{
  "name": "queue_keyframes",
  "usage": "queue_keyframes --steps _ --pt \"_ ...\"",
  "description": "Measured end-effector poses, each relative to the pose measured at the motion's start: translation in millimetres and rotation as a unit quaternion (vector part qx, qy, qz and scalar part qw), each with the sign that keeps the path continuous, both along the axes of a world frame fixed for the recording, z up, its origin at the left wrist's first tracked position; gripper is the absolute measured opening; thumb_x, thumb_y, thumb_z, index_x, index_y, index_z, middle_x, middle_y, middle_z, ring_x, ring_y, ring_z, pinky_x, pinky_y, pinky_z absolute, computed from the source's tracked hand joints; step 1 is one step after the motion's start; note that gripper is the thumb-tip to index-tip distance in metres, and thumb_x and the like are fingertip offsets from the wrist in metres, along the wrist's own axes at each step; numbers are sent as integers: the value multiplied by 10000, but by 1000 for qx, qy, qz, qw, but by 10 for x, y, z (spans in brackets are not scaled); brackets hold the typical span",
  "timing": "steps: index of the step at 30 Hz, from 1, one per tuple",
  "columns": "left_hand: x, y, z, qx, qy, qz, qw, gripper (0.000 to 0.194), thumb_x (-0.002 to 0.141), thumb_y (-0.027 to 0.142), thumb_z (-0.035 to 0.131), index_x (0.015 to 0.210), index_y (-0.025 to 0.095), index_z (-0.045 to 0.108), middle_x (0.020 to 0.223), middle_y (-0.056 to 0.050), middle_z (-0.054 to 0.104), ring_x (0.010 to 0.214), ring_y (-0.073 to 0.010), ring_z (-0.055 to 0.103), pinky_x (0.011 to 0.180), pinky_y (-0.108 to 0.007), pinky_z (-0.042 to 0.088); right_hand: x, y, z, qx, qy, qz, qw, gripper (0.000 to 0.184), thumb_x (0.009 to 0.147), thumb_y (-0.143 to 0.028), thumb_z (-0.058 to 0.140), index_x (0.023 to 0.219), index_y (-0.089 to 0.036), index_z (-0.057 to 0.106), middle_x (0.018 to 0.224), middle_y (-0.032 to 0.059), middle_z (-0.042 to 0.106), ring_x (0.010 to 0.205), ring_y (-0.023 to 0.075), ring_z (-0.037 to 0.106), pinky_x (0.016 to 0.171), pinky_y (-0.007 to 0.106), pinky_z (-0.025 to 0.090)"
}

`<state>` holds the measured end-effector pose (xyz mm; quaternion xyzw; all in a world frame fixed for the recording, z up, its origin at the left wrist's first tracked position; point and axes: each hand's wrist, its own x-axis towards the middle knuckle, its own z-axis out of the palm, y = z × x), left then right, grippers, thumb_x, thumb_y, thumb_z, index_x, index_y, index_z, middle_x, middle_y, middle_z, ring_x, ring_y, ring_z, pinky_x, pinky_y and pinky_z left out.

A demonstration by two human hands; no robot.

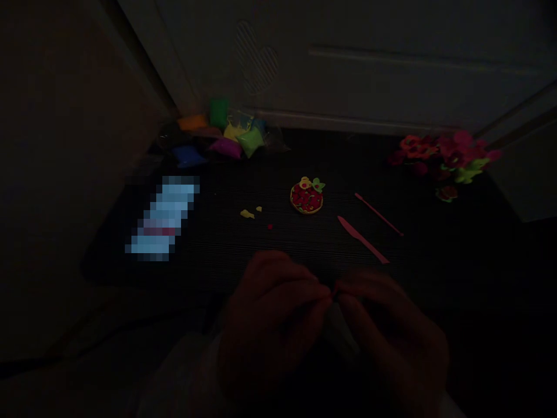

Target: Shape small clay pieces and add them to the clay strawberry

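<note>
In the dim light, my left hand [276,319] and my right hand [391,337] meet at the fingertips above the near edge of the table. Both are closed in a pinch. A tiny dark reddish bit shows between the fingertips, too small and dark to name. Beyond them lies a round red clay piece [306,199] with a yellow rim, green flecks and two small flowers, yellow and green, on its far edge. Left of it are yellow clay scraps [247,214] and a red clay dot [270,227]. A pink plastic knife [362,240] and a thin pink modelling tool [378,214] lie to the right.
A lit, blurred-out screen [163,217] lies at the left of the dark table [217,255]. Bags of coloured clay [226,147] are heaped at the back left. Pink, red and green flower-like shapes [452,154] stand at the back right. A pale panel [369,87] rises behind.
</note>
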<state>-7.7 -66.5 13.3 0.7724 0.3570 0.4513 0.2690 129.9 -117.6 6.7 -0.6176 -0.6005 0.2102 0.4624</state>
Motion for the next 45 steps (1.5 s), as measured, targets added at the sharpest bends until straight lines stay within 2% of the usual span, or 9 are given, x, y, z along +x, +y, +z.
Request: queue_keyframes --steps 4,8,16,23,26,30,36,40,45 --pt "-21 15 21 13 8 -19 1000 77 662 90 615 709 150 624 684 -11 628 706 -115 553 686 -249 492 12 -4 19 -10 16 6 1000 179 709 -121 569 810 -266 598 771 -35 620 731 99 582 630 190 471" --pt "-35 27 24 19 21 -39 999 60 661 92 622 703 134 633 689 -20 633 718 -113 545 703 -241 487 21 24 44 -57 90 11 994 155 686 -134 596 756 -269 629 732 -47 637 688 88 595 600 160 477" --pt "-57 44 9 21 37 -64 997 57 672 99 620 710 141 628 701 -12 637 719 -105 551 739 -244 473 18 69 60 -166 232 14 958 103 651 -158 628 654 -260 647 646 -55 638 623 74 590 586 137 465" --pt "-85 68 -6 -3 36 -70 997 54 696 115 605 727 153 627 706 -12 630 721 -105 551 679 -220 482 40 82 62 -230 273 18 934 44 657 -213 625 614 -223 628 626 -33 611 606 84 562 571 157 447" --pt "-101 67 -26 -31 25 -80 996 108 681 146 632 787 158 615 737 -14 622 742 -113 553 667 -223 483 51 85 61 -257 292 30 921 38 669 -238 626 633 -225 630 640 -37 603 609 77 551 565 151 436" --pt "-145 60 -54 -70 24 -101 992 291 649 236 676 916 167 583 820 -24 609 802 -128 550 692 -235 481 82 80 56 -283 321 57 902 50 691 -272 621 661 -233 631 664 -46 607 640 66 546 589 138 425" --pt "-163 108 -35 -75 51 -146 985 322 638 225 684 943 187 589 836 -26 615 812 -134 563 685 -235 485 124 88 105 -374 330 71 864 135 693 -333 614 715 -201 628 661 -23 608 581 80 539 515 164 428" --pt "-148 134 -26 -78 43 -171 981 287 638 179 680 916 167 605 811 -25 637 801 -126 567 693 -223 484 141 100 157 -405 284 93 864 149 692 -350 604 740 -211 628 657 -16 611 600 101 550 514 186 431" --pt "-146 126 -37 -88 26 -182 979 199 641 132 671 833 141 620 775 -35 648 792 -125 569 706 -220 487 155 113 170 -406 228 98 880 156 681 -360 603 735 -216 631 646 -8 612 629 129 563 508 206 435"
